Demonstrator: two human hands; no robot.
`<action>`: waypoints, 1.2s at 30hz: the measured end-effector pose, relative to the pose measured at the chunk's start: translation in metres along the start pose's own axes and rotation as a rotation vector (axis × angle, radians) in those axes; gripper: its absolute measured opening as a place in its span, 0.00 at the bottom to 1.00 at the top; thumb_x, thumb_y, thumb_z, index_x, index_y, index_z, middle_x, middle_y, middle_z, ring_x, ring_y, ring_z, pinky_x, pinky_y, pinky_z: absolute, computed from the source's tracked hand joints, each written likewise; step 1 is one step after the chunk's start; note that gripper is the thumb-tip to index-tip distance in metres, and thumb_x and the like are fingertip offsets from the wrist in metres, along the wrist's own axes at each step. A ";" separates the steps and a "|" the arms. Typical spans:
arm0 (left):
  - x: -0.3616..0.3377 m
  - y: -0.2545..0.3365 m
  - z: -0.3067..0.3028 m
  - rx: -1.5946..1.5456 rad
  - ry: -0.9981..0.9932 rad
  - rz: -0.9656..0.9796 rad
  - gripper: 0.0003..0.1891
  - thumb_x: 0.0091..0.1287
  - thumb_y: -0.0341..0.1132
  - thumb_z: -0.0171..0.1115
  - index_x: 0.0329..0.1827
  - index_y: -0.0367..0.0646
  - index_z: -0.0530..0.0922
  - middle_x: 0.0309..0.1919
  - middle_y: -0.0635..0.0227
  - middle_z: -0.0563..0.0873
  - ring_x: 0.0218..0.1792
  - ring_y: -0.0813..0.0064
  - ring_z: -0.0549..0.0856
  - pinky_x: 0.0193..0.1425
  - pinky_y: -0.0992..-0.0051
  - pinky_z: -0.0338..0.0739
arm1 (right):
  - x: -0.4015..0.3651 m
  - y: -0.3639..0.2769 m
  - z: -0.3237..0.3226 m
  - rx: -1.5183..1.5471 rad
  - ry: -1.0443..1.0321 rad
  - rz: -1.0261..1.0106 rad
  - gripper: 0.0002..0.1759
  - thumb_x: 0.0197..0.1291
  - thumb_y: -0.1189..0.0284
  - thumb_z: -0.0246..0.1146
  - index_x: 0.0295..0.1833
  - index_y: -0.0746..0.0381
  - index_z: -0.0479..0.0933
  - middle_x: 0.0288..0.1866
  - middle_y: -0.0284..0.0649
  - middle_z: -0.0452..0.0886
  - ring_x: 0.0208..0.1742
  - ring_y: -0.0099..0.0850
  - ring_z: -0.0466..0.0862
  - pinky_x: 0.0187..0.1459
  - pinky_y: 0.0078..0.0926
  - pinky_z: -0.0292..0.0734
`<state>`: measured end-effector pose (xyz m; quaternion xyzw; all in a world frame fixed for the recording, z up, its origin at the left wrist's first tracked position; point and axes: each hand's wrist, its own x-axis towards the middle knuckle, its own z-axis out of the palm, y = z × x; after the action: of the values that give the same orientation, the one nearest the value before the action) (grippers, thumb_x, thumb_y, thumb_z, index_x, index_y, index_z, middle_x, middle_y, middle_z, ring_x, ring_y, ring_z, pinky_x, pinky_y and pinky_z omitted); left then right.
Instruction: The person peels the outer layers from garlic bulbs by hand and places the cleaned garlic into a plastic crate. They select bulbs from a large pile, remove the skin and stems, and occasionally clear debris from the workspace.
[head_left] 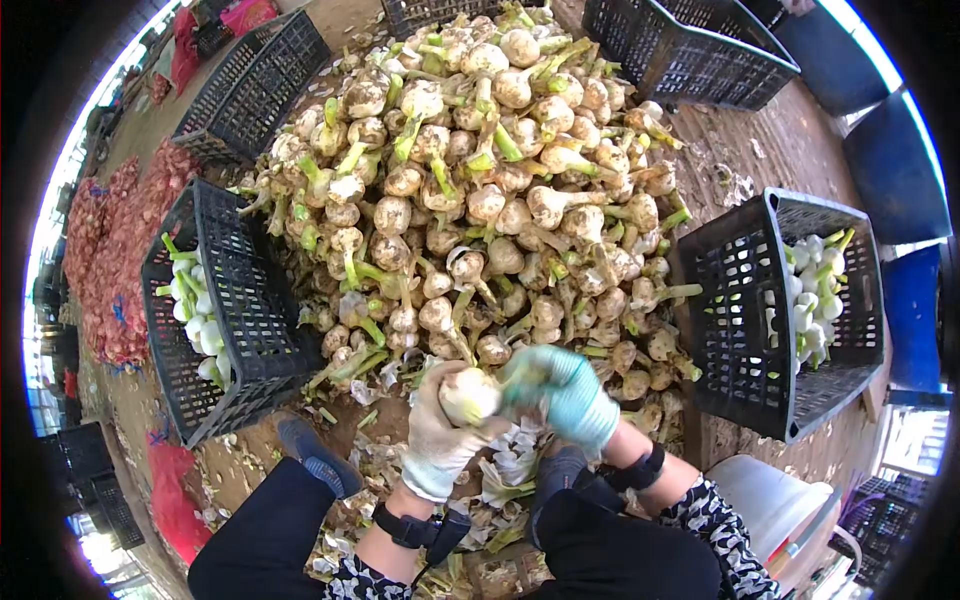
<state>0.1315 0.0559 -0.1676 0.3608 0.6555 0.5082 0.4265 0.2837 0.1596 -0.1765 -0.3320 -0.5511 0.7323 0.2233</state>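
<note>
A garlic bulb [470, 397], pale and partly bared, rests in my left hand [438, 432], whose white-gloved fingers are wrapped round it. My right hand [570, 398], in a teal glove, is closed at the bulb's right side, where the stem is. Its fingertips are slightly blurred, so I cannot make out exactly how they grip. Just beyond both hands rises a large heap of unpeeled garlic bulbs [470, 190] with soil and cut green stems. Loose papery garlic skins [505, 475] lie on the ground below my hands, between my feet.
Black crates with cleaned white garlic stand at left [250, 320] and right [740, 310]. More black crates [255, 85] ring the heap's far side. Red mesh sacks [125, 250] lie at far left. A white bucket [765, 500] sits by my right leg.
</note>
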 end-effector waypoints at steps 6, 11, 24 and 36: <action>0.000 0.017 -0.010 -0.753 -0.236 -0.396 0.44 0.40 0.31 0.81 0.63 0.39 0.66 0.47 0.66 0.80 0.49 0.76 0.80 0.50 0.78 0.79 | 0.012 0.066 -0.035 -0.878 -0.214 -0.213 0.22 0.52 0.80 0.56 0.56 0.67 0.70 0.54 0.55 0.74 0.54 0.36 0.78 0.54 0.35 0.75; 0.003 0.001 -0.021 -0.477 -0.209 -0.326 0.50 0.41 0.29 0.80 0.70 0.38 0.59 0.57 0.64 0.74 0.55 0.74 0.77 0.60 0.75 0.73 | 0.014 0.024 -0.029 -0.081 -0.100 0.384 0.25 0.53 0.62 0.70 0.53 0.65 0.76 0.40 0.46 0.82 0.40 0.33 0.81 0.45 0.27 0.76; 0.004 0.002 -0.013 -0.641 -0.276 -0.508 0.46 0.38 0.15 0.58 0.70 0.33 0.58 0.47 0.59 0.80 0.44 0.68 0.81 0.46 0.75 0.78 | 0.003 -0.017 -0.004 -0.294 -0.229 0.125 0.13 0.59 0.73 0.65 0.49 0.67 0.78 0.38 0.35 0.82 0.35 0.16 0.76 0.36 0.17 0.74; 0.010 0.002 -0.016 -0.293 -0.375 -0.581 0.46 0.44 0.19 0.56 0.73 0.36 0.54 0.36 0.65 0.80 0.28 0.78 0.78 0.29 0.82 0.71 | -0.012 -0.023 0.012 -0.873 -0.128 -0.337 0.09 0.51 0.77 0.65 0.39 0.63 0.77 0.29 0.44 0.77 0.32 0.42 0.79 0.35 0.31 0.76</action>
<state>0.1129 0.0597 -0.1659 0.1814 0.5613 0.3794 0.7128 0.2823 0.1496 -0.1490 -0.2549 -0.8663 0.4048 0.1441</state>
